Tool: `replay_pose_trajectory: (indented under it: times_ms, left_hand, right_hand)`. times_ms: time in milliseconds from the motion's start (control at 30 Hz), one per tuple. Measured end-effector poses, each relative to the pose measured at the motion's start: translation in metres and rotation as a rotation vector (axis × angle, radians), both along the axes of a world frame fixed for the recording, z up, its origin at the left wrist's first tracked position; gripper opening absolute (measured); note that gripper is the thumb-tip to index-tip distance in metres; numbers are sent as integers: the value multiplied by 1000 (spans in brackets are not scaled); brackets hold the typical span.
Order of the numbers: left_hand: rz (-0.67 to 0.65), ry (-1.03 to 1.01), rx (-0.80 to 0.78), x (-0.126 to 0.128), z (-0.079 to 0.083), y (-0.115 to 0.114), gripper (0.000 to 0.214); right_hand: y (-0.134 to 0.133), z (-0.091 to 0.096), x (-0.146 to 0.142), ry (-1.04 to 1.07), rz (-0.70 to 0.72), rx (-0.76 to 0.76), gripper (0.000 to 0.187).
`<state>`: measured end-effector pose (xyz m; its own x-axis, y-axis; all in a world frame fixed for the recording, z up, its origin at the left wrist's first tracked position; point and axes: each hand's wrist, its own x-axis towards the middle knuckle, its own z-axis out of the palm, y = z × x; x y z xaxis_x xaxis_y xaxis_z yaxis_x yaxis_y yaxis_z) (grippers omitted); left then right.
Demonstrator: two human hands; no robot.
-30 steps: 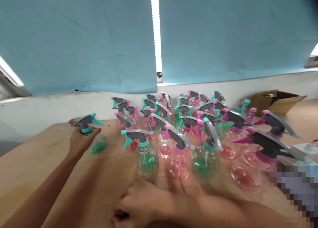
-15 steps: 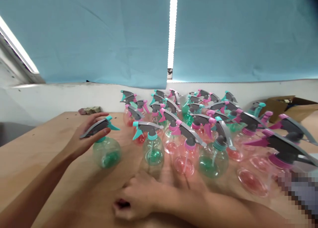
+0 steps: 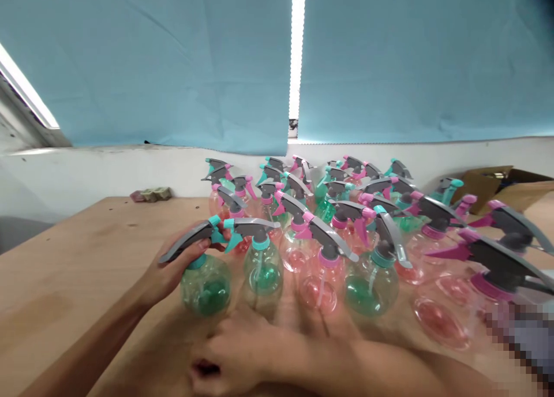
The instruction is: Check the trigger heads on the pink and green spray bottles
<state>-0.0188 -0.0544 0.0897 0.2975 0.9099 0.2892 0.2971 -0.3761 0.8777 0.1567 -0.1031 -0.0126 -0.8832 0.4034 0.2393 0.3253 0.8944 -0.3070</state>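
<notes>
A round clear-green spray bottle point(image 3: 205, 290) with a grey and teal trigger head stands at the left front of a crowd of similar bottles. My left hand point(image 3: 179, 261) is closed around its head and neck, the thumb near the teal trigger. Close on its right is another green spray bottle point(image 3: 263, 273), its teal nozzle beside my left fingers. My right hand point(image 3: 229, 351) is curled into a loose fist low over the table, in front of these bottles, and nothing shows in it. Right of it are a pink spray bottle point(image 3: 321, 284) and a further green spray bottle point(image 3: 371, 284).
Several more pink and green bottles point(image 3: 435, 253) fill the middle and right of the wooden table point(image 3: 82, 253). A small pink and greenish lump point(image 3: 151, 195) lies at the back left. An open cardboard box point(image 3: 485, 189) stands at the back right. Blue sheets point(image 3: 173, 68) hang behind.
My left hand has moved right and nearer with the green spray bottle, bringing it close beside the neighbouring green bottle. My right hand has shifted slightly left and down.
</notes>
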Motion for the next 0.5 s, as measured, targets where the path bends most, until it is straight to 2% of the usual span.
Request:
replay_pose_trajectory:
  times_ms: [133,233,300,433,500]
  left_hand:
    - [111,109,72,15,4,5,48]
    - [122,115,70,27,7,15,50]
    - [51,98,34,33,8,22,39]
    - [-178,71,-2,34,6,32,30]
    - [-224,70,7,31,5,33,30]
  right_hand:
    - [1,3,2,16,25,-14,33]
    - [2,6,3,19,31,-44,33]
    - [3,7,5,12,31,-50,32]
    - [5,6,6,-1,42,-83,32]
    - [5,5,7,3,38,-93,32]
